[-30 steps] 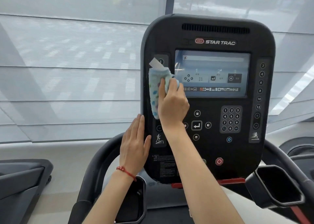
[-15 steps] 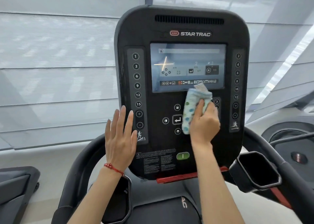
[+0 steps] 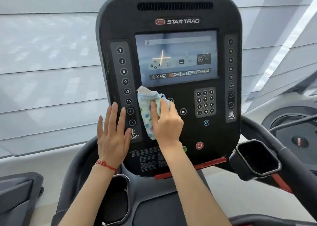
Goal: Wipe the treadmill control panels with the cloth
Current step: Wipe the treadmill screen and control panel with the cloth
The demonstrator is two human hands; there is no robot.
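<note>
A black STAR TRAC treadmill control panel [image 3: 171,13] fills the middle of the head view, with a lit screen [image 3: 176,56] and button strips on both sides. My right hand [image 3: 167,122] grips a light blue dotted cloth [image 3: 145,109] and presses it on the panel just below the screen's lower left corner, left of the number keypad [image 3: 205,102]. My left hand [image 3: 113,133], a red string at its wrist, lies flat with fingers spread on the panel's lower left edge, beside the plus and minus buttons.
Cup holders sit at the lower left [image 3: 116,200] and right [image 3: 257,159] of the console. Curved handrails [image 3: 300,171] run down both sides. Another machine [image 3: 17,196] stands at the left, one more at the far right [image 3: 295,128]. Shaded windows lie behind.
My right hand slid the cloth from the panel's upper left down across to beside the keypad, then back left under the screen. My left hand stayed flat on the left edge.
</note>
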